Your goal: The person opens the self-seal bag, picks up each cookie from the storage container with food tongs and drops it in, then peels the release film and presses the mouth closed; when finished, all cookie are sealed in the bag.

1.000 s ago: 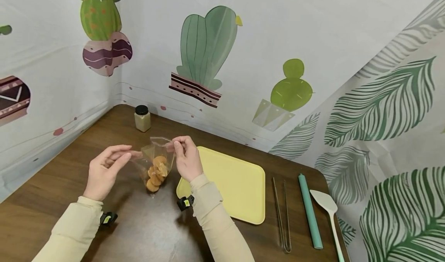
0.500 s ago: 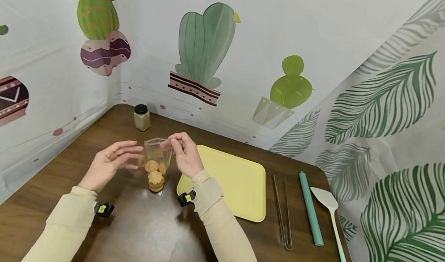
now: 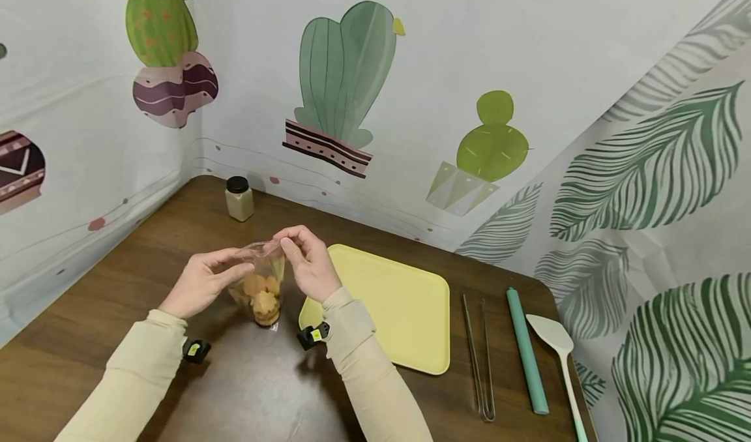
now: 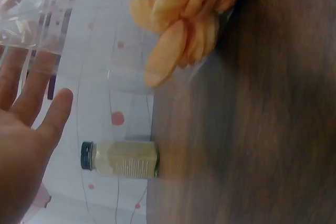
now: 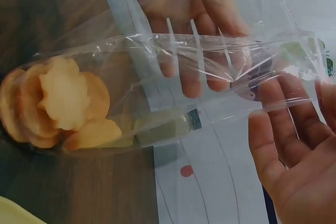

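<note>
A clear plastic bag (image 3: pixel 274 266) stands upright on the brown table, its mouth at the top. In its bottom lie several round golden biscuits (image 5: pixel 65 95), one with a scalloped edge. My right hand (image 3: pixel 313 269) pinches the bag's right top edge between thumb and forefinger. At the left side of the mouth is my left hand (image 3: pixel 202 282), with relaxed fingers. Through the plastic, the right wrist view shows those fingers behind the bag, the thumb lying along its near edge. The little finger (image 4: pixel 56 111) sticks out straight in the left wrist view.
A black-lidded jar (image 3: pixel 240 202) of pale contents stands near the back corner. Right of the bag lies a yellow tray (image 3: pixel 399 311), partly under my right forearm. Metal tongs (image 3: pixel 487 390), a green rod (image 3: pixel 527 354) and a white spatula (image 3: pixel 554 334) line the right side.
My left hand drew away from the bag, then came back right to its mouth. The bag has gone from tilted to upright. My right hand keeps its pinch and has shifted slightly left.
</note>
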`<state>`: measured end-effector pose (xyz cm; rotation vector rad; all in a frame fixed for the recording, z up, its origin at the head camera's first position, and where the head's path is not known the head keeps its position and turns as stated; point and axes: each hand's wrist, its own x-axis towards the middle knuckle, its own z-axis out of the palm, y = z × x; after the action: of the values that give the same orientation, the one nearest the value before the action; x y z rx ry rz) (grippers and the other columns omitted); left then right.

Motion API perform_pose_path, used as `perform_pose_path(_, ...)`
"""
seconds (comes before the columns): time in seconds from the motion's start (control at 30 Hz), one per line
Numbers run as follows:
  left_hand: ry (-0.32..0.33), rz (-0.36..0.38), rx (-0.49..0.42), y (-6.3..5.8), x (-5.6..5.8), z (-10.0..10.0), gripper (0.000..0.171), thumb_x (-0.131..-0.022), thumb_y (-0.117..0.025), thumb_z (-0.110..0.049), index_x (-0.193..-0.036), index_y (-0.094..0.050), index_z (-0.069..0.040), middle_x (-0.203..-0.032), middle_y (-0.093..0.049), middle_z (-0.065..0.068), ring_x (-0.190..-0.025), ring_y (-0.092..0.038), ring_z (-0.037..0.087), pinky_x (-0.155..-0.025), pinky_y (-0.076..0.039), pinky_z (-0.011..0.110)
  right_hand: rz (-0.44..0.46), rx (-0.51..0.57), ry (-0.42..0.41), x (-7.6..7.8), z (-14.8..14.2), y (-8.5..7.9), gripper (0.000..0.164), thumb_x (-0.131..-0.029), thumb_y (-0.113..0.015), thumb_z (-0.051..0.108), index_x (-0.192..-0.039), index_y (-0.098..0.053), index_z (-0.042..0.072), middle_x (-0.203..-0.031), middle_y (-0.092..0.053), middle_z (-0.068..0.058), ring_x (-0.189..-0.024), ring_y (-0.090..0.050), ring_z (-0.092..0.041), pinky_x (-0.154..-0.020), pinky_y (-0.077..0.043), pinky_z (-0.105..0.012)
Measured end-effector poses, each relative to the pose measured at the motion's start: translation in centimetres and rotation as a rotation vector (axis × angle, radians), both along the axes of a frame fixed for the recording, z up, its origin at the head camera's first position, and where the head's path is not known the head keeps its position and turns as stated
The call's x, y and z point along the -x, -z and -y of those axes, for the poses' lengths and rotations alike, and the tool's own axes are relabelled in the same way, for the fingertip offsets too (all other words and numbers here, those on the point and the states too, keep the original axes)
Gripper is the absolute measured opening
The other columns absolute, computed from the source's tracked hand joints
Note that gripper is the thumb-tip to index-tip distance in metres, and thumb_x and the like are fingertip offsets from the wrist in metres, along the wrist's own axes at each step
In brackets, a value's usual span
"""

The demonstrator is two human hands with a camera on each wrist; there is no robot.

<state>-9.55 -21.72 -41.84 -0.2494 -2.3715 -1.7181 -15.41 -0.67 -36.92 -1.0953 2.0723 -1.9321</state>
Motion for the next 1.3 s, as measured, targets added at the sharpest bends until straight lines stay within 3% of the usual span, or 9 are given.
perform_pose_path(0.17,-0.132,-0.041,-0.038,0.0,0.1,-0.3,0.015,-0.091,-0.069,-0.010,-0.105,-0.073,-0.005,-0.104,-0.072,0.001,-0.097,-0.063,0.000,-0.078,-0.049,0.016,0.056,-0.022,0.094,0.0,0.0,1.8,0.025,-0.103,-0.050,0.012,-0.124,-0.056,-0.001,-0.116,-0.063,-0.017,-0.102,-0.061,-0.028,-0.086,-0.050,-0.030)
perform_pose_path(0.33,-0.164,-0.064,-0.119,-1.6,-0.5,-0.9,0.010,-0.091,-0.067,-0.002,-0.100,-0.071,0.002,-0.099,-0.074,0.003,-0.090,-0.064,-0.003,-0.075,-0.050,0.016,0.080,-0.184,0.102,-1.3,-0.7,2.4,0.031,-0.097,-0.062,0.023,-0.124,-0.052,0.011,-0.118,-0.056,-0.003,-0.105,-0.055,-0.013,-0.086,-0.046,-0.026)
perform_pose_path(0.4,-0.172,-0.073,-0.121,-1.9,-0.5,-1.0,0.010,-0.091,-0.067,-0.003,-0.099,-0.071,0.004,-0.098,-0.074,0.002,-0.088,-0.065,-0.001,-0.075,-0.050,0.016,0.051,-0.264,0.091,-1.7,-0.8,2.6,0.036,-0.093,-0.069,0.028,-0.122,-0.051,0.014,-0.117,-0.051,0.000,-0.104,-0.053,-0.013,-0.085,-0.046,-0.027)
perform_pose_path(0.53,-0.183,-0.060,-0.121,-1.0,-0.1,-0.7,0.014,-0.090,-0.069,-0.007,-0.097,-0.071,0.005,-0.091,-0.074,0.000,-0.082,-0.068,0.007,-0.072,-0.051,0.018,-0.076,-0.381,0.125,-2.3,-0.6,3.0,0.040,-0.085,-0.076,0.035,-0.114,-0.055,0.015,-0.114,-0.044,0.001,-0.104,-0.053,-0.020,-0.088,-0.047,-0.031)
perform_pose_path(0.63,-0.171,-0.045,-0.095,-0.4,0.2,-0.5,0.015,-0.090,-0.071,-0.009,-0.098,-0.071,0.003,-0.088,-0.074,-0.002,-0.079,-0.068,0.010,-0.069,-0.052,0.021,-0.137,-0.423,0.162,-2.5,-0.4,3.2,0.040,-0.083,-0.077,0.037,-0.110,-0.059,0.015,-0.112,-0.044,0.002,-0.104,-0.052,-0.023,-0.090,-0.047,-0.033)
perform_pose_path(0.8,-0.134,-0.055,-0.033,-0.2,0.2,-0.6,0.010,-0.089,-0.071,-0.008,-0.097,-0.073,-0.001,-0.089,-0.075,-0.001,-0.077,-0.068,0.010,-0.066,-0.051,0.022,-0.180,-0.449,0.205,-2.6,-0.2,3.4,0.039,-0.084,-0.076,0.037,-0.112,-0.062,0.014,-0.112,-0.047,0.003,-0.103,-0.054,-0.022,-0.088,-0.047,-0.029)
perform_pose_path(0.93,-0.080,-0.055,-0.074,-0.4,0.1,-0.8,0.010,-0.090,-0.069,-0.005,-0.097,-0.071,0.002,-0.090,-0.075,0.002,-0.080,-0.069,0.012,-0.068,-0.054,0.025,-0.210,-0.429,0.235,-2.5,-0.1,3.5,0.033,-0.086,-0.076,0.033,-0.109,-0.065,0.013,-0.113,-0.052,0.001,-0.099,-0.056,-0.021,-0.085,-0.048,-0.029)
perform_pose_path(1.17,-0.063,-0.053,-0.090,-1.3,-0.3,-1.5,0.012,-0.091,-0.070,-0.009,-0.098,-0.072,0.000,-0.090,-0.075,-0.002,-0.077,-0.070,0.014,-0.067,-0.055,0.029,-0.297,-0.389,0.315,-2.2,0.0,3.7,0.030,-0.084,-0.076,0.037,-0.105,-0.070,0.017,-0.112,-0.056,0.005,-0.098,-0.053,-0.007,-0.079,-0.045,-0.019)
perform_pose_path(1.3,-0.012,-0.055,-0.127,-1.5,-0.4,-1.6,0.013,-0.093,-0.067,-0.009,-0.098,-0.070,0.002,-0.089,-0.075,0.005,-0.076,-0.071,0.024,-0.067,-0.056,0.031,-0.338,-0.334,0.351,-1.9,0.0,3.8,0.019,-0.090,-0.071,0.032,-0.100,-0.071,0.015,-0.108,-0.058,0.003,-0.092,-0.057,-0.013,-0.072,-0.048,-0.023)
